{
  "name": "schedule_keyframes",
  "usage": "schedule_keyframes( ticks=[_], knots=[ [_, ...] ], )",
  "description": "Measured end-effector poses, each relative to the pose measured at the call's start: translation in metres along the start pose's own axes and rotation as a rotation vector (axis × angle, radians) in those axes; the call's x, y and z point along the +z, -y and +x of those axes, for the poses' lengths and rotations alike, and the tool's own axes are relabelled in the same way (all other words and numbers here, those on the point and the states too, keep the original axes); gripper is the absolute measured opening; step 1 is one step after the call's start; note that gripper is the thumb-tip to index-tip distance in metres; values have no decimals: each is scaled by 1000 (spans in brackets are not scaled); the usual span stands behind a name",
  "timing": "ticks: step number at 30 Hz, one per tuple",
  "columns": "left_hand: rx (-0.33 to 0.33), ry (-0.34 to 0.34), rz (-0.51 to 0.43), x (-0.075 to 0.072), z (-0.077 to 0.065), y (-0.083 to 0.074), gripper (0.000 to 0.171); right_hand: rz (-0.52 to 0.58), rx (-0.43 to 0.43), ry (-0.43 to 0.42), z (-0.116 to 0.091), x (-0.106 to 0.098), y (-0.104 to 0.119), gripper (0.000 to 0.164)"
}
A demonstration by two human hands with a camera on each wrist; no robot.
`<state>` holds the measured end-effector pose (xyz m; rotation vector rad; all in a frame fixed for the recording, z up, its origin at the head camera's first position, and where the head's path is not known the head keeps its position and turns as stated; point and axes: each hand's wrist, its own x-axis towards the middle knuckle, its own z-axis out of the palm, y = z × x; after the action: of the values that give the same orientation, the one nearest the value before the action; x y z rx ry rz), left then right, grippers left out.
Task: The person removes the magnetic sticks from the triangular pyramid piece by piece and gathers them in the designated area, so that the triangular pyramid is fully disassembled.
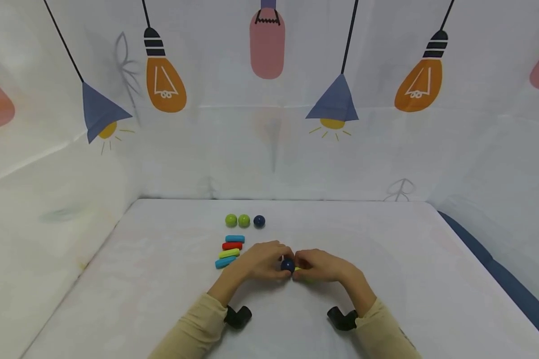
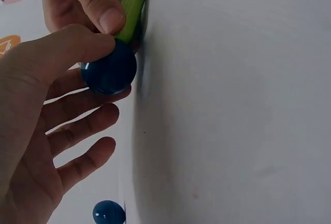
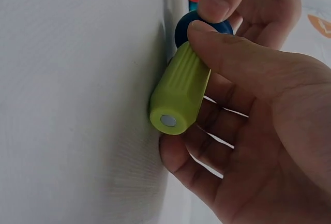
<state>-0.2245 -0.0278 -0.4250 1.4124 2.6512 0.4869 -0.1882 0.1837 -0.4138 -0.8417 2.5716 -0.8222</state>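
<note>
Near the middle of the white table, my left hand (image 1: 262, 262) pinches a dark blue ball (image 2: 109, 71) between thumb and fingers; its other fingers are spread apart in the left wrist view. Close beside it, my right hand (image 1: 323, 266) grips a yellow-green ribbed rod (image 3: 178, 89) with thumb and fingers. A silvery disc (image 3: 168, 120) sits in the rod's near end. The rod's far end meets the ball, under the right thumb. Most of the rod is hidden by the right hand in the head view.
Behind the hands, two green balls (image 1: 244, 221) and another dark blue ball (image 1: 259, 221) stand in a row. Left of my left hand lie several short rods, including a red rod (image 1: 232, 246) and a blue rod (image 1: 235, 239). A lamp-patterned cloth (image 1: 233, 144) hangs behind the table.
</note>
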Motion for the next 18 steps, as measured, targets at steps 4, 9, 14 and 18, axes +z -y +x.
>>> schedule_keyframes(
  ticks=[4, 9, 14, 18],
  knots=[
    [4, -7, -25, -5, 4, 1, 29, 30, 34, 28, 0, -2, 0, 18],
    [-53, -118, -38, -26, 10, 8, 31, 46, 64, 79, 0, -4, -1, 13],
    [-64, -219, 9, -51, 26, 17, 34, 56, 83, 75, 1, -1, -2, 13],
    [-128, -224, 135, -57, 39, 27, 34, 103, 106, 77, 1, 2, -1, 14]
  ],
)
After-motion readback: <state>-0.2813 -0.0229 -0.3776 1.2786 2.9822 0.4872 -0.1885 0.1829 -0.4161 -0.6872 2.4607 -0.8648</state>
